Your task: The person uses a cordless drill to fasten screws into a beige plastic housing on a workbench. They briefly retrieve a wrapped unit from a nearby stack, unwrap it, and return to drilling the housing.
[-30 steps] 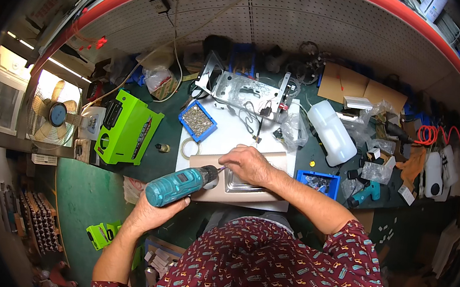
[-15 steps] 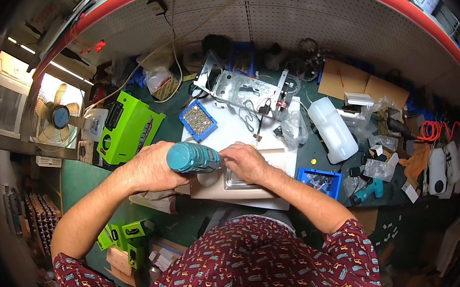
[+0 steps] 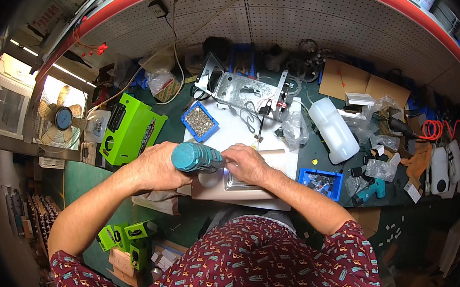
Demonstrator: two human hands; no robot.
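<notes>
Over the beige casing (image 3: 219, 194), left hand (image 3: 161, 167) grips teal drill (image 3: 197, 158).
Right hand (image 3: 246, 164), hold unclear; apparent driving step next needs steady aim.

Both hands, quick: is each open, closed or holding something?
Left hand: closed, holding the teal drill.
Right hand: by the drill's front end; whether it holds anything cannot be told.

Maroon printed shirt with short sleeves, bare forearms.
The shirt (image 3: 261, 270) is deep maroon, scattered all over with small motifs in teal, yellow-orange and whitish tones; the same print covers the left sleeve (image 3: 81, 276) and right sleeve (image 3: 361, 258), both ending near the elbow. Left hand (image 3: 161, 168) and right hand (image 3: 247, 165) are bare. Grey cloth (image 3: 256, 214) shows past the hem, at the lap.
</notes>
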